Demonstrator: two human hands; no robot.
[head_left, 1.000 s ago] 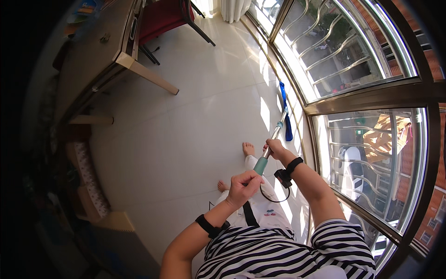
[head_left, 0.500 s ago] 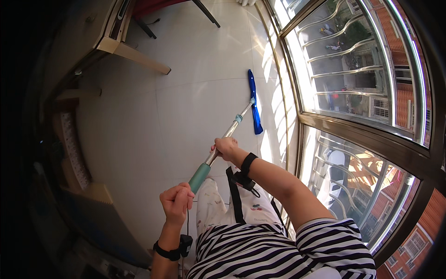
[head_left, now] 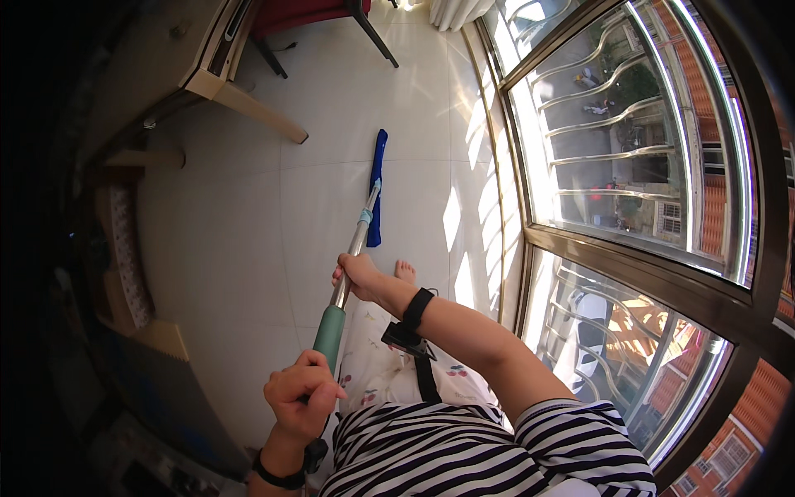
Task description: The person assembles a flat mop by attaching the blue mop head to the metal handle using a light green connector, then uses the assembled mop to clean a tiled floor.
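Observation:
A flat mop with a long blue head (head_left: 377, 199) lies against the pale tiled floor (head_left: 224, 215) ahead of me. Its silver pole (head_left: 357, 240) slants back toward my body and ends in a green grip (head_left: 330, 333). My right hand (head_left: 358, 274) is wrapped round the metal pole just above that grip. Lower down, my left hand (head_left: 302, 393) is closed at the top end of the green grip; its fingers partly hide the end. Both wrists wear black straps, the right one (head_left: 416, 308) with a small dark box.
Along the right runs a large window (head_left: 613, 124) with curved metal bars, throwing sunlight patches onto the floor. A wooden desk leg (head_left: 263, 113) stands at upper left, beside a red chair (head_left: 302, 15). A white curtain (head_left: 454, 12) hangs at the far end. My bare foot (head_left: 405, 271) shows near the pole.
The mop head has swept left across the floor, away from the window. Both hands have shifted left with the pole, the left one also nearer my body. My bare foot has come into sight.

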